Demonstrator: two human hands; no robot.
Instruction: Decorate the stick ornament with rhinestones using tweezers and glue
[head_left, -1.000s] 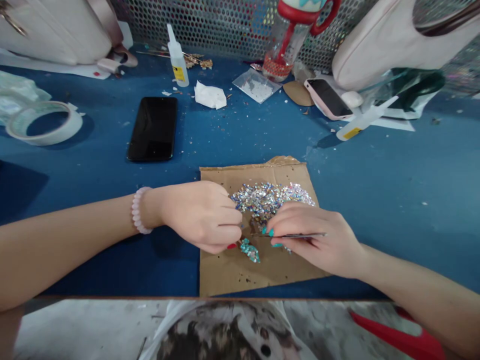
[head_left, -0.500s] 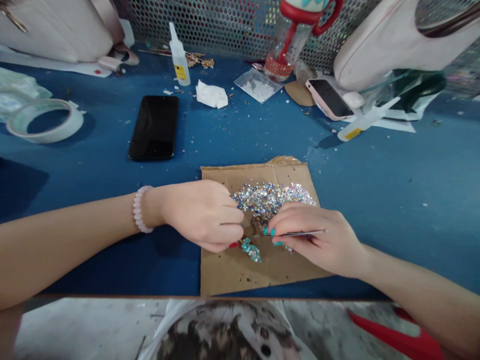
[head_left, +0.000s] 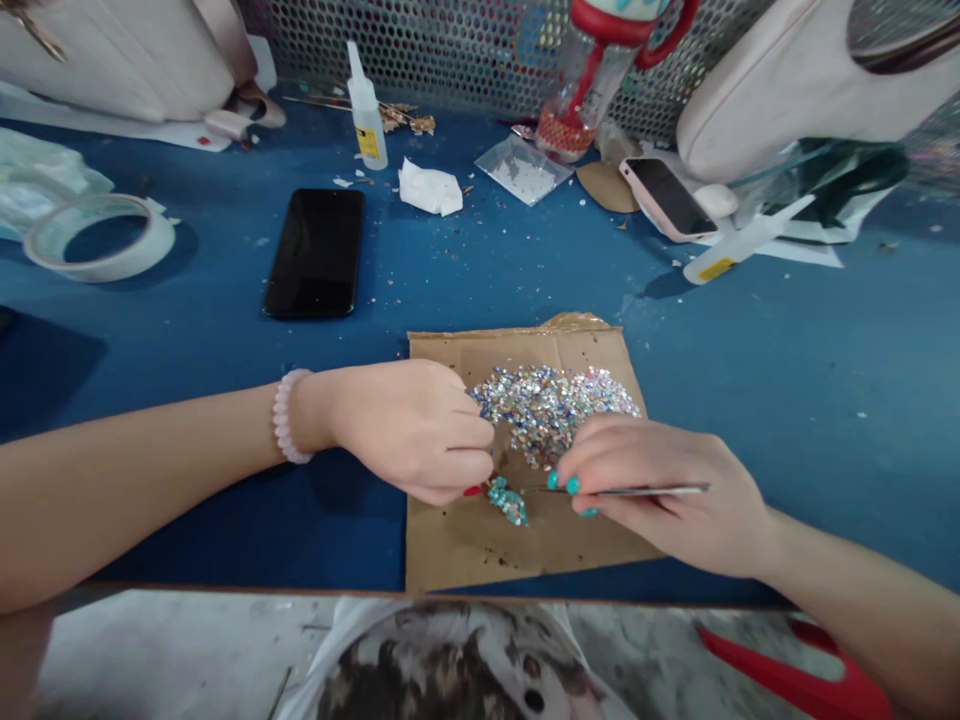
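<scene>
My left hand (head_left: pixel 420 430) is closed over the left part of a cardboard sheet (head_left: pixel 457 560). At its fingertips is a small piece covered in turquoise stones (head_left: pixel 508 502); how the fingers grip it is hidden. My right hand (head_left: pixel 660 485) pinches a thin metal tool (head_left: pixel 652 491), whose tip points left, close to the turquoise piece. Behind both hands, loose shiny rhinestones (head_left: pixel 540 400) are spread on the cardboard.
A black phone (head_left: pixel 316 252), a tape roll (head_left: pixel 101 240), a glue bottle (head_left: pixel 367 120) and crumpled white paper (head_left: pixel 430 187) lie beyond. Farther right are a small plastic bag (head_left: pixel 523 170), a red-lidded cup (head_left: pixel 581 90), a pink-edged phone (head_left: pixel 667 198) and another glue bottle (head_left: pixel 739 245).
My right hand has moved right and nearer to me with the metal tool, uncovering more rhinestones. The tool's tip is now beside the turquoise piece. The whole view has shifted slightly.
</scene>
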